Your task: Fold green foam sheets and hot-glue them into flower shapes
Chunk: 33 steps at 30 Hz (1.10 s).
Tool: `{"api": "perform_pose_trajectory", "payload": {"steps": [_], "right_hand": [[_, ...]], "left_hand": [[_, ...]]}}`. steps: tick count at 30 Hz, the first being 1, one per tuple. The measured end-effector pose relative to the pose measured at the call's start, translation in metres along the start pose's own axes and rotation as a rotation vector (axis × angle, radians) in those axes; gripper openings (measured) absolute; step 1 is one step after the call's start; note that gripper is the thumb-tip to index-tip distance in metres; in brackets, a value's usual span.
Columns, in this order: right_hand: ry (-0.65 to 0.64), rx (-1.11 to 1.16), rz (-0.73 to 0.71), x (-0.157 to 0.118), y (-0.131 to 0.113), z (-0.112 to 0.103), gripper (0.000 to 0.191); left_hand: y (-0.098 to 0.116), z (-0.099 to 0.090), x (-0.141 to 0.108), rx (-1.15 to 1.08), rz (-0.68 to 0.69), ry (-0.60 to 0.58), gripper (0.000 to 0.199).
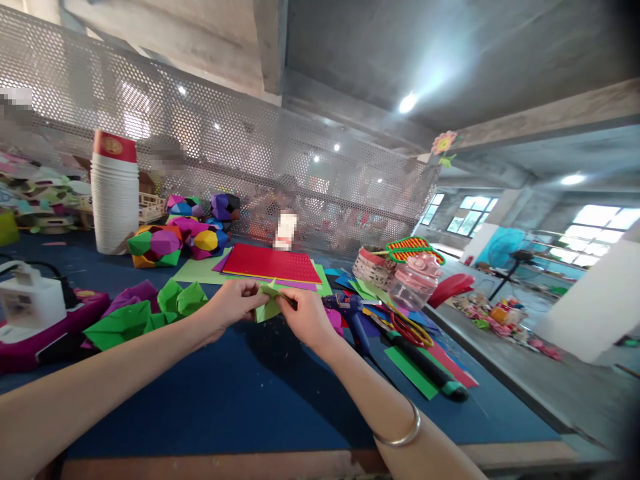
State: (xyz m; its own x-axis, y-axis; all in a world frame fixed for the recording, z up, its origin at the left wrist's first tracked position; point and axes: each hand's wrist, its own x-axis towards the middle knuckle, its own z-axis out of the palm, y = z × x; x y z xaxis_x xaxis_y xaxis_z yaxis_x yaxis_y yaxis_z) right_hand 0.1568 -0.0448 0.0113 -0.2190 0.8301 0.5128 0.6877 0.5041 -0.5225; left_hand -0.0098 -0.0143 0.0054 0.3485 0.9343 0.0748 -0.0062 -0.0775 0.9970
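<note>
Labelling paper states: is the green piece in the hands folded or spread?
Folded: the green piece, between left hand and right hand, shows creased, angled faces.

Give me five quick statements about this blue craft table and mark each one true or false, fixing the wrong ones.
1. The left hand and right hand both hold folded green paper. True.
2. The bracelet circles the left arm. False: it circles the right arm.
3. The stacked cups stand upright. True.
4. The top sheet of the pile beyond the hands is blue. False: it is red.
5. The glue gun is in the right hand. False: it lies beside it.
</note>
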Motion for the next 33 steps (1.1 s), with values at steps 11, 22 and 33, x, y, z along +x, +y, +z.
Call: {"api": "perform_pose_trajectory", "payload": {"steps": [11, 22, 33], "right_hand": [[0.121, -0.148, 0.024, -0.001, 0.004, -0.002, 0.013], [0.095, -0.18, -0.024, -0.001, 0.003, -0.005, 0.014], [0.141, -0.235, 0.01, -0.002, -0.001, -0.004, 0.018]], "left_hand": [[0.01, -0.002, -0.004, 0.035, 0.011, -0.043, 0.035], [0.0, -0.005, 0.002, 0.311, 0.197, -0.128, 0.035], [-0.002, -0.002, 0.003, 0.14, 0.181, -0.126, 0.028]]}}
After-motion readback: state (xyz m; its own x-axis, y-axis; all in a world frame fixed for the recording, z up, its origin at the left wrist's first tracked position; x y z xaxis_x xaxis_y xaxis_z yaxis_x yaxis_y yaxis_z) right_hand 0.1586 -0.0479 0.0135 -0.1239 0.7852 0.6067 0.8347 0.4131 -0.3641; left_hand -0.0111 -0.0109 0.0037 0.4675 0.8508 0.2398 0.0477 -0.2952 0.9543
